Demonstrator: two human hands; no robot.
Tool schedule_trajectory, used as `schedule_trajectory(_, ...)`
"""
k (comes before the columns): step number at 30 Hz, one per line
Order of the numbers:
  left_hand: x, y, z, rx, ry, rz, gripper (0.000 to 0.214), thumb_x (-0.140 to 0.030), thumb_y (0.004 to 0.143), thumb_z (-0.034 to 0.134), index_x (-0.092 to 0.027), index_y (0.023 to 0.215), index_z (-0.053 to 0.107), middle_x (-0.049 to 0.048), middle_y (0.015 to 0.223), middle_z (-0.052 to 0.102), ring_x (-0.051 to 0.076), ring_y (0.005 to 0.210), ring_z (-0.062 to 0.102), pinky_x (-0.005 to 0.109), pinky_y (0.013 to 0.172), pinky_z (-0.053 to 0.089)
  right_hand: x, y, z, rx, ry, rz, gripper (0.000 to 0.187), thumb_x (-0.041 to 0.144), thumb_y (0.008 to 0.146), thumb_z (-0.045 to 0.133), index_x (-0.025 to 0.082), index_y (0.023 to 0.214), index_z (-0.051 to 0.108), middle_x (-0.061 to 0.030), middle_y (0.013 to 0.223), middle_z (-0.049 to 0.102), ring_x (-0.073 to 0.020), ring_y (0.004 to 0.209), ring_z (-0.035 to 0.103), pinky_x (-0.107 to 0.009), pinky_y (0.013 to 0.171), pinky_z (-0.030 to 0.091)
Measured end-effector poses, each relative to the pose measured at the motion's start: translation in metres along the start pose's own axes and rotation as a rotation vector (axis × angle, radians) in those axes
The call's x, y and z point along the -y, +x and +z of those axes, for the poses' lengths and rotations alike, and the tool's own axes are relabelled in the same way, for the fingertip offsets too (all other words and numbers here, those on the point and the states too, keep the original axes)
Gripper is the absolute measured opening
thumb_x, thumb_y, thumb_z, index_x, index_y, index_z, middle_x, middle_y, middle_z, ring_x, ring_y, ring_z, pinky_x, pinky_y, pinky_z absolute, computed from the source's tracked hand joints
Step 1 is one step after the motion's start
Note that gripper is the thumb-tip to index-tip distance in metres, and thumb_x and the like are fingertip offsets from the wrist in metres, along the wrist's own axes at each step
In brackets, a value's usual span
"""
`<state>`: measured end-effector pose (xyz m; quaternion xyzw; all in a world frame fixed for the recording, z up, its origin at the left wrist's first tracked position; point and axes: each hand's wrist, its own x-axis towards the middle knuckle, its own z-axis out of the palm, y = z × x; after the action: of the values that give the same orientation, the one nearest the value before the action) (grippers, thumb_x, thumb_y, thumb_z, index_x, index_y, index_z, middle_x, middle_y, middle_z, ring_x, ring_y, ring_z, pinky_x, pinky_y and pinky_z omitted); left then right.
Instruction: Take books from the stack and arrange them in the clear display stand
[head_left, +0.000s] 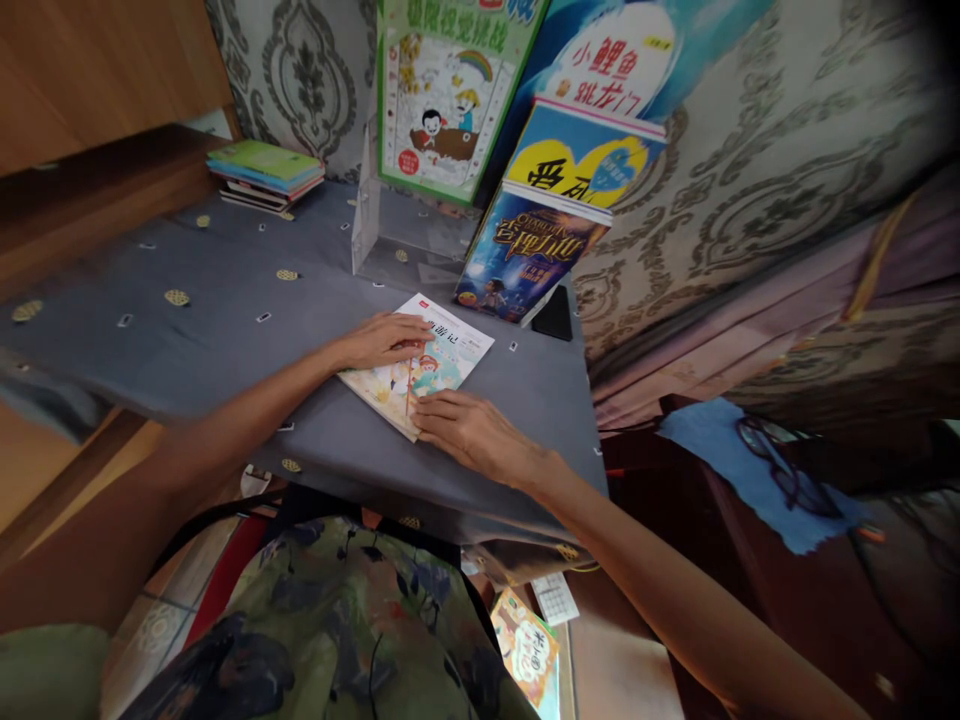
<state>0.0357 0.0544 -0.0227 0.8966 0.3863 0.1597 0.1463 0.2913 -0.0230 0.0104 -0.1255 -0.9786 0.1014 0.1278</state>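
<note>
The bench (225, 300), draped in a grey cloth dotted with small yellow patches, filled the left and middle of the frame. Behind it, a patterned wall (750, 200) ran across the top and right.

Four large picture books leaned against that wall at upper centre, overlapping one another:
- a green-bordered book (442, 90);
- a blue book with a white heart (615, 60);
- a yellow-and-blue book (581, 155) below the heart;
- a dark blue book (525, 250), lowest, its bottom edge on the cloth.

A clear stand (390, 230) stood just in front of the green-bordered book. A blue rag (750, 470) lay on dark wood at the right of the frame, well apart from the bench. A stack of books (264, 172) sat at the upper left, on the far end of the cloth.

The thin storybook (442, 365) lay flat on the cloth just below centre, near the dark blue book, turned at a slant.

The left hand (386, 340) rested palm down on the storybook's upper left part. Its grip was open, with the fingers stretched across the cover. The right hand (472, 430) lay at the book's lower edge. Its grip was also open, with its fingertips touching the near corner and the palm on the cloth. Neither hand closed around the book.
</note>
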Motion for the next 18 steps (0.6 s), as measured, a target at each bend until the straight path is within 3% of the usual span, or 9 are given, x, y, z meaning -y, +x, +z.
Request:
schedule_trajectory(6, -0.002, -0.001, 0.0, -0.005, 0.025, -0.015, 0.048, -0.046, 0.103, 0.04, -0.021, 0.141, 0.055, 0.0104, 0.152, 0.05, 0.02, 0.145, 0.04, 0.039, 0.118, 0.028, 0.021, -0.022, 0.026, -0.119, -0.107, 0.079, 0.033, 0.025, 0.101, 0.053, 0.015, 0.13, 0.063, -0.0169, 0.14, 0.061, -0.0281, 0.137, 0.051, -0.049, 0.109, 0.051)
schedule_trajectory(10, -0.011, -0.002, -0.002, -0.025, 0.114, -0.044, 0.045, -0.045, 0.103, 0.039, -0.024, 0.14, 0.056, 0.0088, 0.151, 0.052, 0.021, 0.142, 0.043, 0.041, 0.117, 0.029, 0.024, -0.028, 0.031, -0.135, -0.09, 0.105, 0.036, 0.024, 0.101, 0.052, 0.017, 0.135, 0.06, -0.0161, 0.142, 0.059, -0.0267, 0.14, 0.048, -0.05, 0.113, 0.048)
schedule_trajectory(15, -0.041, -0.017, -0.003, -0.143, 0.34, -0.104, 0.036, -0.035, 0.103, 0.04, -0.021, 0.124, 0.067, 0.0106, 0.132, 0.066, 0.026, 0.124, 0.058, 0.044, 0.105, 0.042, 0.024, -0.028, 0.028, -0.122, -0.109, 0.108, 0.035, 0.021, 0.1, 0.052, 0.02, 0.134, 0.062, -0.0148, 0.145, 0.057, -0.0254, 0.143, 0.045, -0.049, 0.114, 0.047)
schedule_trajectory(18, -0.069, -0.044, 0.003, -0.172, 0.344, 0.013, 0.032, -0.028, 0.102, 0.042, -0.023, 0.121, 0.067, 0.0088, 0.124, 0.069, 0.024, 0.117, 0.061, 0.041, 0.099, 0.047, 0.024, -0.028, 0.028, -0.132, -0.111, 0.106, 0.034, 0.019, 0.099, 0.053, 0.02, 0.132, 0.063, -0.015, 0.145, 0.057, -0.0254, 0.143, 0.045, -0.048, 0.113, 0.047)
